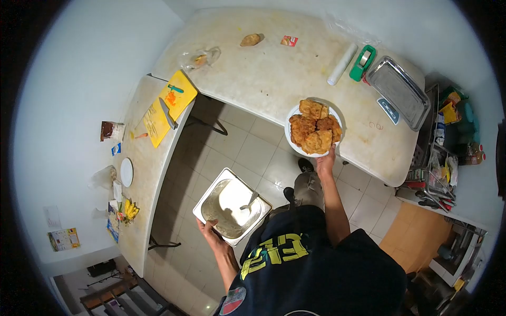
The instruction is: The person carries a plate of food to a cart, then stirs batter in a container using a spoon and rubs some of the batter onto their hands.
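My left hand (211,237) grips the rim of a deep steel food pan (219,189), held tilted over the floor near my body. Inside the pan is a pale residue, and a metal spoon (253,199) leans on its right side. With my right hand (326,163) I hold a white plate (289,138) by its near edge, at the front edge of the long table. Several golden-brown fried pieces (315,129) are piled on the plate. My fingers under the plate are hidden.
The long table (232,68) holds a plastic roll (342,64), green tape dispenser (362,62) and metal tray (400,92). On the left table are a yellow cutting board (184,105), a knife (167,113), a white plate (127,172) and bananas (130,209). A crowded shelf (443,137) stands right.
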A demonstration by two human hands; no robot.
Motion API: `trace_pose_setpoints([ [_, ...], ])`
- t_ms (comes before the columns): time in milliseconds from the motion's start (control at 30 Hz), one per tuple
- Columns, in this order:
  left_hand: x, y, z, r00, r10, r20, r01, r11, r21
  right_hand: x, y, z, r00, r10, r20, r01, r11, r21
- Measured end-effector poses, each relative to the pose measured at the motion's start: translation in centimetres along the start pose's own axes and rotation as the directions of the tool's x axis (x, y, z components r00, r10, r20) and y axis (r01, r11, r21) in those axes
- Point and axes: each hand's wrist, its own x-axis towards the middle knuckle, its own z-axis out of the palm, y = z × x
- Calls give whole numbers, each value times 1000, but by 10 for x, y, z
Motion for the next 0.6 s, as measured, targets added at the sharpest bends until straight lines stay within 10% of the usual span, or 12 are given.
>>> trace_pose_setpoints([
  [600, -45, -17, -12, 998, 46, -46, -48, 998, -43, -69, -152, -34, 988, -151, -23, 151, 989, -5],
])
